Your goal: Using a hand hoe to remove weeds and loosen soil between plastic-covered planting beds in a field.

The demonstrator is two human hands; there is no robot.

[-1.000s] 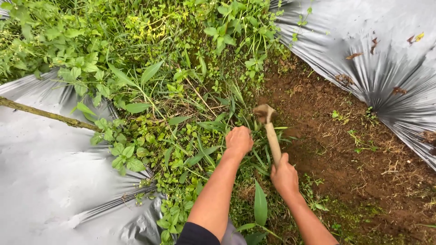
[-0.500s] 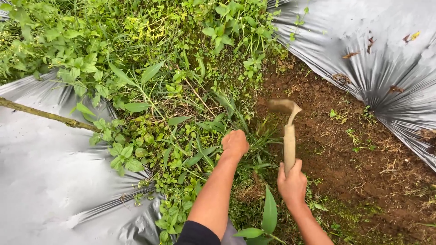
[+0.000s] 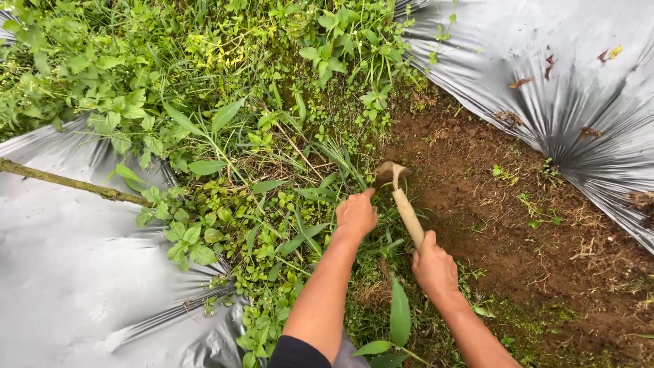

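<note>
Wooden-handled hand hoe (image 3: 403,201): right hand (image 3: 434,266) clamped on handle end, blade down at grass edge. Left hand (image 3: 355,215) fisted on grass tuft (image 3: 334,170) just beside blade; likely risk, blade nicking fingers. Silver mulch sheet (image 3: 545,82) beyond, tearable.

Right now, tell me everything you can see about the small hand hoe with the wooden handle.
The hand hoe is a short tool with a pale, smooth wooden handle and a small dull, soil-coloured blade at its far end. It slants up and to the left from the right hand, which grips the handle's lower end. The blade sits at the edge of the grass, where weeds meet bare brown soil. The left hand is close beside it, in the grass.
</note>
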